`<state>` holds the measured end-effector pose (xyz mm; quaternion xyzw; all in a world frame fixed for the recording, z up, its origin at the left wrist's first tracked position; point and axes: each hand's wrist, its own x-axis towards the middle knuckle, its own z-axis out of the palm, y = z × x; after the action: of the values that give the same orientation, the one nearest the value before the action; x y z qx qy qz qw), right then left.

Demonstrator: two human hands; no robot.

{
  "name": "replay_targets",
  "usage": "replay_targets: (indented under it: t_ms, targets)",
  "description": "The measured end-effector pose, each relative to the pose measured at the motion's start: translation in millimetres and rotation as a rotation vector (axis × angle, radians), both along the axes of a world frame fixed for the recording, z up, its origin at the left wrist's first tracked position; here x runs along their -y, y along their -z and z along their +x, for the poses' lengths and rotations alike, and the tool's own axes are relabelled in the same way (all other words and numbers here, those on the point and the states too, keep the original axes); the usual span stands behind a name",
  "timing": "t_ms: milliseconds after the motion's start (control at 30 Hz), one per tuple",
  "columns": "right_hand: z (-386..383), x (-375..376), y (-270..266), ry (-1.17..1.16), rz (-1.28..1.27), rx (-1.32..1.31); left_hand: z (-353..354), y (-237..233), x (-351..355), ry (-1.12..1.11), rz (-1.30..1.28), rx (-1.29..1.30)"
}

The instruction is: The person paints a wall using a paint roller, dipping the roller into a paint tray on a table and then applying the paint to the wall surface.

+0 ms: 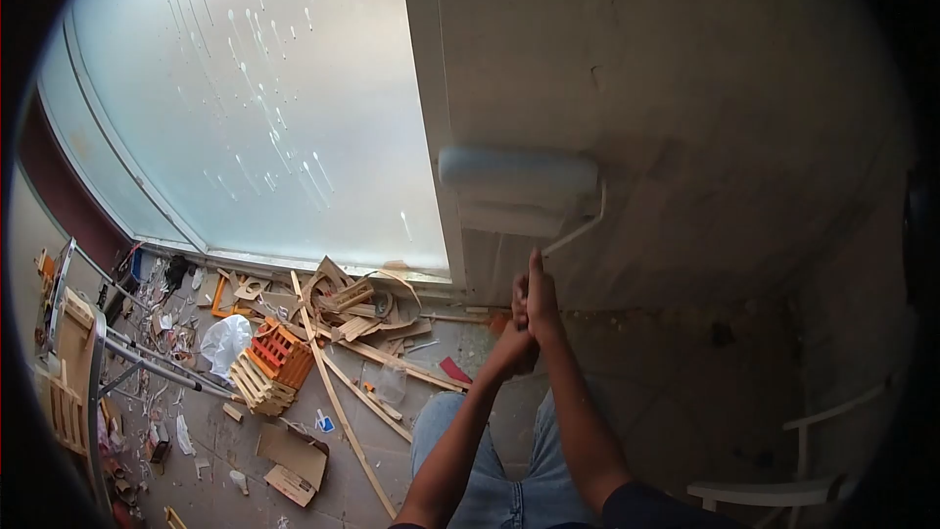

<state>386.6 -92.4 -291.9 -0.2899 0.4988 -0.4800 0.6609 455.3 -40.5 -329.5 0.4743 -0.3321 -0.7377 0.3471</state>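
Note:
A paint roller [519, 171] with a pale, bluish-white sleeve lies level against the wall [685, 49], just right of the frosted glass panel's frame. Its bent wire arm [580, 233] runs down from the sleeve's right end to my hands. My right hand [537, 299] is closed around the handle, the thumb pointing up along it. Directly below, my left hand [512, 351] is closed around the handle's lower part, touching my right hand. Most of the handle is hidden by my fingers. Streaky, darker patches show on the wall around the sleeve.
White drips mark the frosted glass panel [255, 108]. Below it lie wood scraps [348, 304], long strips, orange and cream slatted crates [279, 353], a plastic bag [226, 343] and a cardboard box [294, 465]. A metal-framed ladder-like thing [98, 382] is at left, a pale chair [764, 495] at right.

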Motion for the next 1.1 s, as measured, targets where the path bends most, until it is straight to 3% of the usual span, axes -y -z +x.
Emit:
replay_targets:
  t_ms: [67,133,200,267,300,433,567,633,800,933,1100]
  targets:
    - [2.0,12.6,-33.5,-0.001,-0.076,-0.012,1.9,-14.2,12.6,0.018,-0.082,-0.049]
    - [1.1,13.3,-33.9,0.003,-0.086,-0.056,2.8,-25.0,20.9,0.054,-0.127,-0.125]
    - [0.7,13.9,-25.7,0.006,-0.098,-0.122,-4.7,5.5,18.9,-0.056,-0.3,-0.031]
    - [0.9,3.3,20.4,0.017,-0.106,-0.178,-5.5,21.5,-0.2,-0.047,-0.234,-0.008]
    - [1.8,-2.4,45.5,0.019,-0.117,-0.193,-0.3,24.0,-12.8,0.014,-0.085,-0.029]
    - [7.2,-14.4,107.9,-0.041,0.118,-0.008,13.7,113.9,-24.9,0.165,0.227,-0.108]
    - [12.0,-19.2,77.8,-0.028,0.187,0.072,19.5,85.3,-24.8,0.153,0.176,-0.026]
    - [10.6,-9.7,51.6,-0.048,0.19,0.086,19.4,48.5,-19.8,0.098,0.107,-0.004]
    - [9.6,2.8,-40.3,-0.012,-0.029,-0.075,9.7,-41.0,-4.6,0.033,-0.025,-0.072]
    - [7.7,-1.8,-29.1,0.01,-0.032,-0.148,2.4,-10.7,1.0,0.068,-0.009,-0.177]
    - [13.7,-16.5,62.2,0.055,0.07,-0.168,12.4,51.3,-28.7,0.163,0.18,-0.123]
